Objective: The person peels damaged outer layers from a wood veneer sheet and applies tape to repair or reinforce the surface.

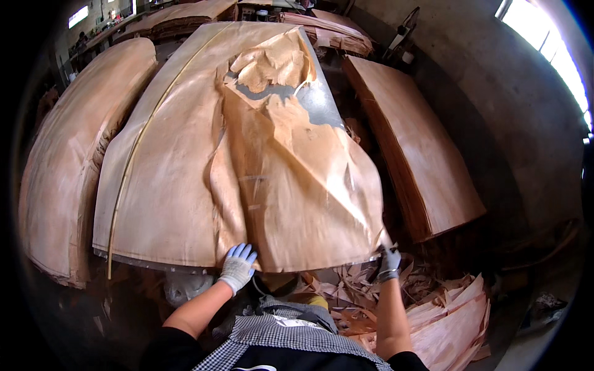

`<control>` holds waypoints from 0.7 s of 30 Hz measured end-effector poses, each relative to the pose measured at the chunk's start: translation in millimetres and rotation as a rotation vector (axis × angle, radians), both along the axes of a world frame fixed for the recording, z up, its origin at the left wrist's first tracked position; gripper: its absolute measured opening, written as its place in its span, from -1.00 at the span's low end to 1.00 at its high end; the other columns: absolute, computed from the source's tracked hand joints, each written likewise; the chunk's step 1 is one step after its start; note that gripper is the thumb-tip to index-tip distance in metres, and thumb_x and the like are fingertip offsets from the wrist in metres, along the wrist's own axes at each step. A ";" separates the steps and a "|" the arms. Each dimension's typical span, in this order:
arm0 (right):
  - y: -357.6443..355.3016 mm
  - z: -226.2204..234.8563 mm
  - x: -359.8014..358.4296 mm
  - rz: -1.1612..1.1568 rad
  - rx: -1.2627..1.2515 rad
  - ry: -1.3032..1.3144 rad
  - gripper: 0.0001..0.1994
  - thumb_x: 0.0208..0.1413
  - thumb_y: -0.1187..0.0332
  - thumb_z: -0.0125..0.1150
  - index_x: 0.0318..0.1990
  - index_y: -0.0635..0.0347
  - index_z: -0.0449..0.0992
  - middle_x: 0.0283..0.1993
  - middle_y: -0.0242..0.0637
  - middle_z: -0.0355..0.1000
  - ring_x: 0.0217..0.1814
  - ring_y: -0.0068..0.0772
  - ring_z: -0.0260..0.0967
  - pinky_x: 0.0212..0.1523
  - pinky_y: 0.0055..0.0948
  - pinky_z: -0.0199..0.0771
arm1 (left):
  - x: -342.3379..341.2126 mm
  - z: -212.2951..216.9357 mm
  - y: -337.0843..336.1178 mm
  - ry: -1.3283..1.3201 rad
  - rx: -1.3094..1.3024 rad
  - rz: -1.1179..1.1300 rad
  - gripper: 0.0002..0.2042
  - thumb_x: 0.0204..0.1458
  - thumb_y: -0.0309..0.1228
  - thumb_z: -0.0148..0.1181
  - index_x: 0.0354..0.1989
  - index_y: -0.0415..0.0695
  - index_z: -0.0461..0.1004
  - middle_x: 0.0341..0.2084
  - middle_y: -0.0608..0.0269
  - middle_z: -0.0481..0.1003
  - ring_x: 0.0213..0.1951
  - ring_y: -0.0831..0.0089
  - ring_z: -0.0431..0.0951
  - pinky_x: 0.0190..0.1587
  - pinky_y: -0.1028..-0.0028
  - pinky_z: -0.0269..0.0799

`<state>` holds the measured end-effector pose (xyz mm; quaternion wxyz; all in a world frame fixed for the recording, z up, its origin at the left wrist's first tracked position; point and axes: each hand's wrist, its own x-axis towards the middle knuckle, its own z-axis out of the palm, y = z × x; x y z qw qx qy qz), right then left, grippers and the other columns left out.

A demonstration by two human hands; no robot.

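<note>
A large thin wood veneer sheet lies over the table in front of me, rumpled, with a long fold down its middle and a torn part at the far end. My left hand, in a pale glove with bluish fingertips, rests on the sheet's near edge beside the fold, fingers stretched out. At the near right corner my right hand, in a grey and dark glove, is closed on the sheet's edge. Left of the fold the veneer lies flatter, and a long thin stick runs lengthwise over it.
A grey tabletop shows through at the far right. Veneer stacks stand on the left and the right, with more stacks behind. Veneer scraps pile up below the near right edge. A wall borders the right side.
</note>
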<state>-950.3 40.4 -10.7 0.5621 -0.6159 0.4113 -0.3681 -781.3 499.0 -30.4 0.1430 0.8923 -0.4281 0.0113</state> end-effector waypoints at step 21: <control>-377.7 -18.2 -106.0 0.516 0.405 0.566 -0.85 -0.01 0.41 0.20 -0.28 0.25 0.50 -0.52 -0.42 0.44 -0.65 -0.62 0.27 -0.64 -0.63 0.26 | -3.5 5.9 -394.7 -0.006 0.133 0.605 -0.37 -0.03 -0.04 -0.03 0.22 -0.06 0.10 0.26 0.04 -0.03 0.28 0.09 -0.10 0.27 0.08 -0.31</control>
